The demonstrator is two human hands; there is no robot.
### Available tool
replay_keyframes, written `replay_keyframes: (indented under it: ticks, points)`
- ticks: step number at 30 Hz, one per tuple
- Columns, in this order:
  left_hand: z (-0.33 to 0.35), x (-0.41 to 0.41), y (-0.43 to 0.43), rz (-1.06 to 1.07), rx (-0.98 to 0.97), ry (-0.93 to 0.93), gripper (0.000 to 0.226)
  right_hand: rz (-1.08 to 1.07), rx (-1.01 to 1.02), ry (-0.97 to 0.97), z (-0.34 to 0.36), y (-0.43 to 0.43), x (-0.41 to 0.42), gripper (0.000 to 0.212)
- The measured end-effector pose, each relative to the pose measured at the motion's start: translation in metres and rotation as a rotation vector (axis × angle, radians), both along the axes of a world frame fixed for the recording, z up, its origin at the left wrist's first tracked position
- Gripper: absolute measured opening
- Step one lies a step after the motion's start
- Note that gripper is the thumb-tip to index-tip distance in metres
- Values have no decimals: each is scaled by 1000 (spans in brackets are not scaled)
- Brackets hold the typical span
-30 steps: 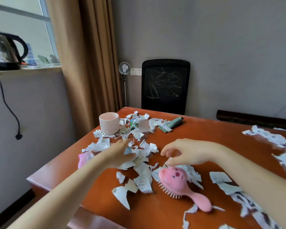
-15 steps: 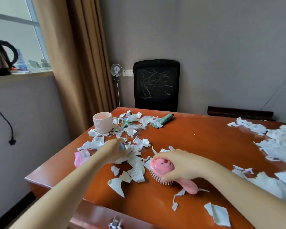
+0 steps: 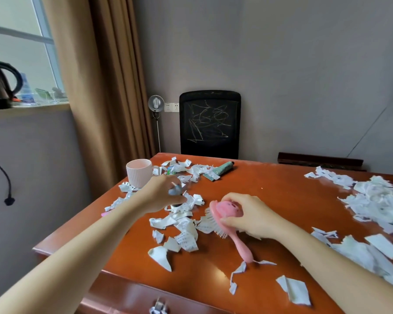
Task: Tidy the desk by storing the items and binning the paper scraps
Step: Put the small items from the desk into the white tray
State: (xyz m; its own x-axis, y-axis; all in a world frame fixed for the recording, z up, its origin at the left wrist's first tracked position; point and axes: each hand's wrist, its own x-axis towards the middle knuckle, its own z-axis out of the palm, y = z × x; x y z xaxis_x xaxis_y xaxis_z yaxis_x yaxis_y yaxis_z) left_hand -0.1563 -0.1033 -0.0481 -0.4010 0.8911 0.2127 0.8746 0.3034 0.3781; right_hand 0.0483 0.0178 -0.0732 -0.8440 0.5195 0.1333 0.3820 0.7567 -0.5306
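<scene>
My right hand (image 3: 250, 214) grips the head of a pink hairbrush (image 3: 228, 210), tilted with its bristles facing left and its handle pointing down toward me, just above the orange-brown desk (image 3: 270, 200). My left hand (image 3: 161, 193) is closed around a small grey object (image 3: 175, 190) over a heap of white paper scraps (image 3: 182, 220). A pink ribbed mug (image 3: 138, 175) stands at the desk's far left corner. A green tube (image 3: 222, 167) lies behind the scraps. A small pink item (image 3: 104, 214) peeks out at the left edge.
More paper scraps (image 3: 372, 200) cover the desk's right side, with loose pieces (image 3: 293, 288) near the front edge. A black chair (image 3: 210, 124) stands behind the desk. A drawer handle (image 3: 158, 307) shows below the front edge. A kettle (image 3: 0, 85) sits on the windowsill.
My right hand closed on the hairbrush head and tipped the brush up on its side. My left hand picked a small grey object out of the scraps and raised it slightly.
</scene>
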Motion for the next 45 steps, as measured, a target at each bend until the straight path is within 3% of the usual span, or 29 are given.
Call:
replay_keyframes:
  ticks: [7,14,30,45]
  points:
    - [26,31,13,-126,82,-9,47,-88,-146,237,31,13,21,36]
    - [60,90,40,-270,136,34,45,-145,-167,358,59,39,67,32]
    - [91,245,195,-490,138,28,40,-357,-50,385,101,185,240,26]
    - [66,370,367,-668,15,9,44,-758,124,243,78,330,376,27]
